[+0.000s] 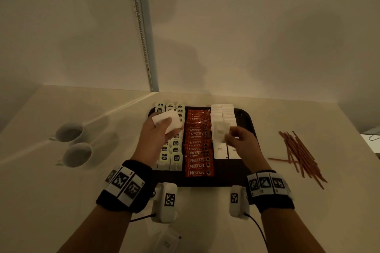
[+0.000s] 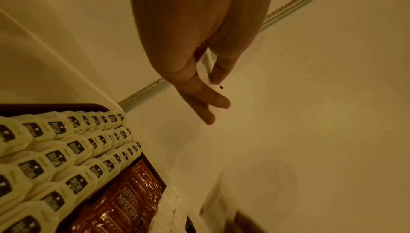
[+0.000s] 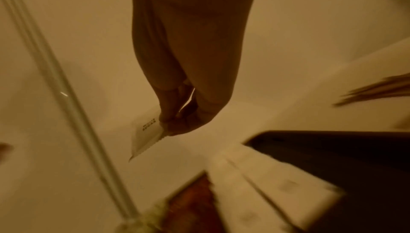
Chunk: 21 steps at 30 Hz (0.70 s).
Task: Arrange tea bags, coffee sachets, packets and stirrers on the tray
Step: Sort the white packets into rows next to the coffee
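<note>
A dark tray on the table holds rows of pale tea bags, a column of red coffee sachets and white sugar packets. Over the tea bags, my left hand grips a small stack of white packets, seen edge-on between thumb and fingers. My right hand pinches one white sugar packet above the packet column. Brown stirrers lie loose on the table, right of the tray.
Two white cups lie on their sides at the left of the table. A white packet lies near the front edge between my forearms. A wall and a vertical strip stand behind the tray.
</note>
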Tool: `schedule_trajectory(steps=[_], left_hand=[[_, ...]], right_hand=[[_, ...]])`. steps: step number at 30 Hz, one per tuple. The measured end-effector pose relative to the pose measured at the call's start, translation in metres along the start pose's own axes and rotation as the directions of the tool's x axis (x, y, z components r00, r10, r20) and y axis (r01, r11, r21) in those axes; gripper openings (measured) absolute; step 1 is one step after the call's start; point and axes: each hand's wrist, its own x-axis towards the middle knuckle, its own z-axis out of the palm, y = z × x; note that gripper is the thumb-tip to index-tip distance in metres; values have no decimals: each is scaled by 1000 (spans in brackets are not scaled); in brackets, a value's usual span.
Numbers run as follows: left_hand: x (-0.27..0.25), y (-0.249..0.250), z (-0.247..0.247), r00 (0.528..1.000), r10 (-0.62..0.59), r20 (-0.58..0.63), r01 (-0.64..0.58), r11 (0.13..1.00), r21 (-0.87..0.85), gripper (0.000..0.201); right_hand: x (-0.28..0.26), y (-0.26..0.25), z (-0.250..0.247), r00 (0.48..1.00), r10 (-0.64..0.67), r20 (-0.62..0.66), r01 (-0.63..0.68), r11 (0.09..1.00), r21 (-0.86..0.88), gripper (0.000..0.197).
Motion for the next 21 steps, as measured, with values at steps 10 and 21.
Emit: schedule_trajectory(steps=[10,21], left_hand=[[7,-1,-6,998,4,-62,-6,1000,-24,15],[13,-2,-7,988,-111,-109,90,979,-186,11]], right_hand=[[7,92,3,947,316,-54,-320,925,-206,19],[12,91,17,951,246,-189,-290,922,-256,28]])
